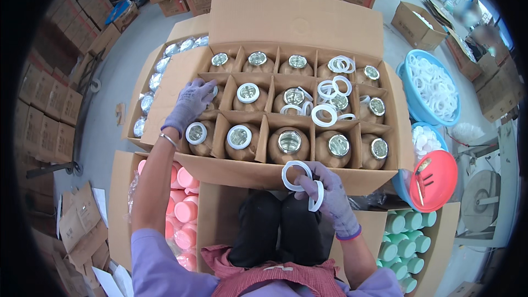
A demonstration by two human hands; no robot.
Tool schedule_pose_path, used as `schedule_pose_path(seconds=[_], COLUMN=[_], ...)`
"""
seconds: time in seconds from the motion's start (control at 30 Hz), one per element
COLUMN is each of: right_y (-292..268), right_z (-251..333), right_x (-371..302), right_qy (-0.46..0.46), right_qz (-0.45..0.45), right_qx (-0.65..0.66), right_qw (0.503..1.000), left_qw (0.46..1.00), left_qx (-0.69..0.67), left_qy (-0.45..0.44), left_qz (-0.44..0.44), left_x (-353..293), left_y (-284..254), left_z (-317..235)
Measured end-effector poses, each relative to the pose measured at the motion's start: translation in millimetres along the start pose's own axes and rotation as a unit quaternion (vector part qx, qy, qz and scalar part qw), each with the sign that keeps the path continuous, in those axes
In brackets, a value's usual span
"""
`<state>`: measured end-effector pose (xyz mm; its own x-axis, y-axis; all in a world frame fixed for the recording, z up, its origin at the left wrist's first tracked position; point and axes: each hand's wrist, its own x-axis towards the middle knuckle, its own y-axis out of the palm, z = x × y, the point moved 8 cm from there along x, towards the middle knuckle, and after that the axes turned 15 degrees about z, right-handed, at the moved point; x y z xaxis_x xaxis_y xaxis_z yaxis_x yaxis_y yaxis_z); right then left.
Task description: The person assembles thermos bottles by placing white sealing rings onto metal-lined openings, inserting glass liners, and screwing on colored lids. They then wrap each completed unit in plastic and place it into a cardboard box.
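Note:
An open cardboard box (242,162) with dividers holds rows of round brown-bodied glass vessels (289,142) with silvery mouths. My left hand (190,104), in a grey-purple glove, is at the left end of the middle row. Its fingers curl over a vessel's mouth, gripping a white ring (214,92) that is mostly hidden. White rings sit round several mouths at the left, such as this fitted ring (240,137). My gloved right hand (330,195) holds white plastic rings (297,176) at the box's near edge. Other loose rings (324,115) lie on the dividers and vessels right of centre.
A blue basin (410,91) full of white rings stands at the right, near a red basin (440,187). Boxes of pink cups (186,209) and green cups (406,247) flank my knees. Another box (144,91) with silvery vessels adjoins at the left. Stacked cartons (47,132) stand beyond.

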<state>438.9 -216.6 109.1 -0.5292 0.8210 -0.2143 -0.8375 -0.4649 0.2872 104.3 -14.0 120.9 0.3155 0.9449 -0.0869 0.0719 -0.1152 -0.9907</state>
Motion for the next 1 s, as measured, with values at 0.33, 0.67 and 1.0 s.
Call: schedule_pose_path(seconds=[0.33,0.67,1.0], right_y=[-15,-53,-88], right_z=[-8,15,42], right_x=[-3,-29,-40], right_qy=[-0.055,0.071,0.05], right_qz=[-0.039,-0.112,-0.131], right_qx=[0.032,-0.156,-0.318], right_qw=[0.997,0.979,0.938], left_qw=[0.893,0.964,0.947], left_qx=[-0.418,-0.21,0.047], left_qy=[0.079,0.163,0.318], left_qz=[0.149,-0.018,0.014], left_x=[-54,-51,-65], left_y=[-21,14,14], left_z=[-192,-216,-239])
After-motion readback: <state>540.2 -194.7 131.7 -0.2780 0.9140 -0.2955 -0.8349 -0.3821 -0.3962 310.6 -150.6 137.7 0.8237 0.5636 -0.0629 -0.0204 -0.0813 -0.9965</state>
